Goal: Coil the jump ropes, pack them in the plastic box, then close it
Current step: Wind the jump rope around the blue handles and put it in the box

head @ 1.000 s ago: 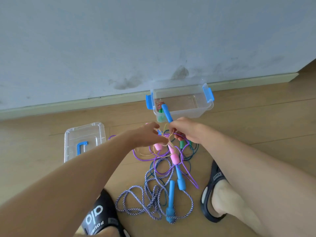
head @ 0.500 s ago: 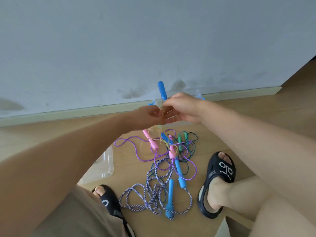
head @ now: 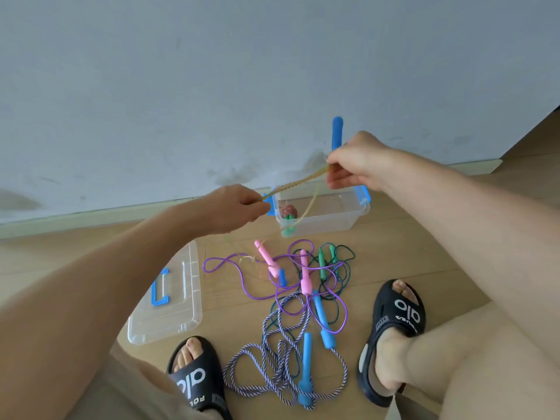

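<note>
Right hand grips the blue handle and pinches the yellow rope; left hand pinches the same cord lower down, so a short span runs taut between them above the open plastic box. Judged light, thin and limp, likely slick: hold at the rigid handle and feed loops hand over hand. The slack trails blurred toward the tangled pile of ropes on the floor, so it may snag.

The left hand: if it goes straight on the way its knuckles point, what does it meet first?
Probably the blue latch on the plastic box, just beyond the left hand; depth is unclear, so it may pass above it.
</note>
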The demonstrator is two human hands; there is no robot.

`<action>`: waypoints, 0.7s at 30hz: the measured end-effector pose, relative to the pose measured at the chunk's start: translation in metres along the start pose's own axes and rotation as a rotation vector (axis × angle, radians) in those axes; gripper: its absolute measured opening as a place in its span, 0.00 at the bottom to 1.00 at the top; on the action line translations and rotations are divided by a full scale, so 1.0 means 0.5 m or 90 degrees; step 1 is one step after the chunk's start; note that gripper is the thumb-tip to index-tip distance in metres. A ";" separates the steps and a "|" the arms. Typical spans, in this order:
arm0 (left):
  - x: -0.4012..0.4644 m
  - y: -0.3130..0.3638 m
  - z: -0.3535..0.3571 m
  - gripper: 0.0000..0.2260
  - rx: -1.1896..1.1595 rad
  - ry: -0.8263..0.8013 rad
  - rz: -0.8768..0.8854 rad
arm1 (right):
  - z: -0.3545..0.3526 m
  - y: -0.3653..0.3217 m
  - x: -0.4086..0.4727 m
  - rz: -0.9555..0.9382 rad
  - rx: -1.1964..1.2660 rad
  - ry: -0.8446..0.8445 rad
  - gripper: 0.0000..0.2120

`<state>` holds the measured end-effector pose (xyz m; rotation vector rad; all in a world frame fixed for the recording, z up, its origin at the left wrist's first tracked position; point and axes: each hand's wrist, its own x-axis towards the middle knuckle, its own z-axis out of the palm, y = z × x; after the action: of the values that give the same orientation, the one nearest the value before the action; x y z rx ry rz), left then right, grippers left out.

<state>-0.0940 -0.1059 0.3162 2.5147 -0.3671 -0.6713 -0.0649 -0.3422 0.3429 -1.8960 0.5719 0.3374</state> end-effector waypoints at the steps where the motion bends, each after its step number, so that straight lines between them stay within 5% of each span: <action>1: 0.001 0.001 -0.008 0.18 -0.006 0.022 0.013 | -0.002 0.003 0.006 -0.009 -0.175 0.006 0.07; 4: 0.000 0.013 -0.019 0.19 -0.028 0.048 0.068 | 0.021 -0.010 -0.013 -0.144 -0.501 -0.032 0.18; 7: -0.001 0.029 -0.022 0.18 -0.026 0.072 0.095 | 0.063 -0.046 -0.055 -0.269 -0.344 -0.245 0.28; 10: 0.001 0.027 -0.037 0.15 -0.021 0.116 0.108 | 0.096 -0.059 -0.080 -0.289 -0.327 -0.399 0.25; 17: 0.000 -0.010 -0.066 0.11 -0.017 0.085 0.062 | 0.089 -0.039 -0.050 -0.318 -0.549 -0.261 0.05; 21: -0.001 -0.049 -0.080 0.18 0.129 0.079 -0.067 | 0.055 -0.037 -0.022 -0.342 -0.682 -0.134 0.11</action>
<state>-0.0702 -0.0691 0.3331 2.7679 -0.2718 -0.5375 -0.0635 -0.3086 0.3521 -2.8699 -0.3800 0.5342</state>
